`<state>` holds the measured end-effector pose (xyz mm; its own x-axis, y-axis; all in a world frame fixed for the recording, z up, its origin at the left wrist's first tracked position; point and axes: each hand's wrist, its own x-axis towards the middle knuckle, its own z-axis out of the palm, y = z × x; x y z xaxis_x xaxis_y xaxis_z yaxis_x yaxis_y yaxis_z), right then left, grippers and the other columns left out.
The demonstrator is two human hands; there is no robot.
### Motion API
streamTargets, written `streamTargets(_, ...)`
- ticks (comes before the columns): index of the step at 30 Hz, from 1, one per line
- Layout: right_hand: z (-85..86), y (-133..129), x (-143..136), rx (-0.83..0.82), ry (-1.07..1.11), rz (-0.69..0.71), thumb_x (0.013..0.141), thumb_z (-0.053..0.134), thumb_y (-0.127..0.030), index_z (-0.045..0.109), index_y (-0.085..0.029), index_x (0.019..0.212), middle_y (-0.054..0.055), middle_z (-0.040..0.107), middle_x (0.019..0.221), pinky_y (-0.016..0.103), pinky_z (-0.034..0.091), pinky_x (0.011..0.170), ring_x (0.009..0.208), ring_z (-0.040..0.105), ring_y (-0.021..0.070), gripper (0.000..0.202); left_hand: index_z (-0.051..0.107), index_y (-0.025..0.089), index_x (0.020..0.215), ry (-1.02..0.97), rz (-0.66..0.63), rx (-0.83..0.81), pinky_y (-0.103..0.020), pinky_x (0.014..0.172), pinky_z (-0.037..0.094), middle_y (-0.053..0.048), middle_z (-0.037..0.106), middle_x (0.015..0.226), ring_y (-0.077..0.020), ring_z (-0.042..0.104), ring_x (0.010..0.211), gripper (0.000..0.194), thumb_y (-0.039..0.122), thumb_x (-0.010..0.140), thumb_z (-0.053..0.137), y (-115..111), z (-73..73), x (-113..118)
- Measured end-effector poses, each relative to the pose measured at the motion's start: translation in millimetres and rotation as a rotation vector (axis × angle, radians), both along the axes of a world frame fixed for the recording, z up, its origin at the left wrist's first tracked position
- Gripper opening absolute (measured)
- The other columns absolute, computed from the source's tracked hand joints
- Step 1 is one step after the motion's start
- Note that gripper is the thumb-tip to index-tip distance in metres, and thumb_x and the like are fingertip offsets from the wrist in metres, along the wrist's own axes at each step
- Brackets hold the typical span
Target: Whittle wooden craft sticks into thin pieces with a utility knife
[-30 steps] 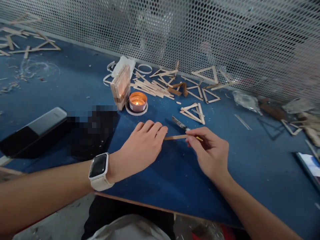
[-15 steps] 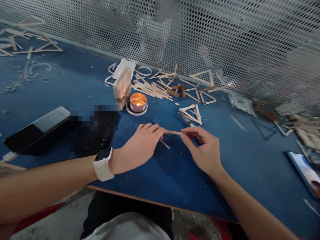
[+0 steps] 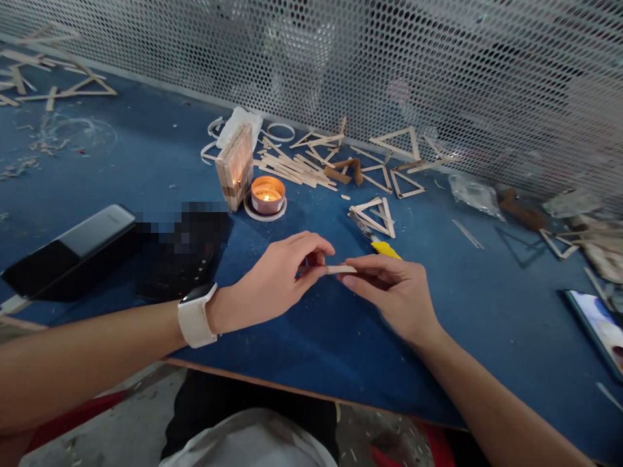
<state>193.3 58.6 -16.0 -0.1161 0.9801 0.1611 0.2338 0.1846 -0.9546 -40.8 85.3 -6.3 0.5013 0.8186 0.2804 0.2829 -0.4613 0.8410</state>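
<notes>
Between my two hands, just above the blue table, is a wooden craft stick (image 3: 339,269). My left hand (image 3: 280,269), with a watch on its wrist, pinches the stick's left end between thumb and curled fingers. The right end is pinched between thumb and forefinger of my right hand (image 3: 399,292), whose other fingers are partly hidden. Just beyond the right hand lies a utility knife with a yellow handle (image 3: 386,249), its blade end resting by a triangle of craft sticks (image 3: 374,217). A lit candle in a tin (image 3: 268,196) burns past my left hand.
A wrapped stack of sticks (image 3: 235,168) stands by the candle. Loose craft sticks (image 3: 292,170) and more triangles lie along the perforated metal screen (image 3: 195,58). A black power bank (image 3: 73,250) is at the left, a phone (image 3: 596,331) at the right edge.
Both hands have come closer together on the stick, and the left fingers have curled around its end. The knife's yellow handle now shows beyond my right hand.
</notes>
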Motion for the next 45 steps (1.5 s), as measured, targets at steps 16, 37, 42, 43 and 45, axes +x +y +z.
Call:
streamTargets(16, -4.4, -2.7, 0.9, 0.133, 0.111, -0.244, 0.077, 0.095, -0.024, 0.086, -0.028, 0.094, 0.001, 0.085, 0.086, 0.025, 0.067, 0.066, 0.071, 0.079, 0.0165, 0.020, 0.071, 0.020, 0.114, 0.046, 0.099, 0.434, -0.019, 0.083, 0.056, -0.001, 0.072, 0.106, -0.0091, 0.069, 0.092, 0.016, 0.015, 0.099, 0.071, -1.6, -2.3, -5.0)
streamTargets(37, -9.5, 1.1, -11.3, 0.198, 0.097, -0.239, 0.085, 0.089, -0.032, 0.081, -0.025, 0.106, 0.000, 0.081, 0.077, 0.027, 0.068, 0.062, 0.066, 0.080, 0.0173, 0.024, 0.084, 0.021, 0.100, -0.038, 0.132, -0.035, -0.020, 0.061, 0.048, 0.000, 0.076, 0.084, -0.0090, 0.063, 0.067, 0.015, 0.028, 0.100, 0.071, 2.0, 2.3, -0.6)
streamTargets(42, -7.8, -1.7, -9.6, 0.174, 0.102, -0.250, 0.085, 0.089, -0.039, 0.079, -0.025, 0.098, -0.001, 0.079, 0.075, 0.028, 0.069, 0.061, 0.063, 0.079, 0.0176, 0.022, 0.084, 0.020, 0.097, -0.038, 0.093, -0.086, -0.021, 0.055, 0.044, 0.000, 0.073, 0.075, -0.0093, 0.059, 0.062, 0.016, 0.028, 0.099, 0.070, 2.3, 4.7, 0.8)
streamTargets(43, -7.1, -2.3, -9.3, 0.172, 0.103, -0.248, 0.085, 0.089, -0.040, 0.079, -0.025, 0.097, -0.001, 0.079, 0.075, 0.027, 0.069, 0.061, 0.063, 0.079, 0.0174, 0.022, 0.084, 0.020, 0.097, -0.036, 0.092, -0.084, -0.021, 0.054, 0.043, 0.000, 0.073, 0.076, -0.0091, 0.058, 0.062, 0.017, 0.028, 0.099, 0.069, 2.2, 5.8, 0.9)
streamTargets(45, -5.6, -3.9, -9.0, 0.183, 0.100, -0.235, 0.085, 0.089, -0.040, 0.079, -0.025, 0.099, -0.001, 0.079, 0.075, 0.027, 0.068, 0.061, 0.063, 0.079, 0.0173, 0.022, 0.084, 0.021, 0.098, -0.035, 0.099, -0.076, -0.021, 0.054, 0.043, 0.000, 0.073, 0.078, -0.0087, 0.058, 0.062, 0.016, 0.028, 0.099, 0.070, 2.0, 7.9, 1.1)
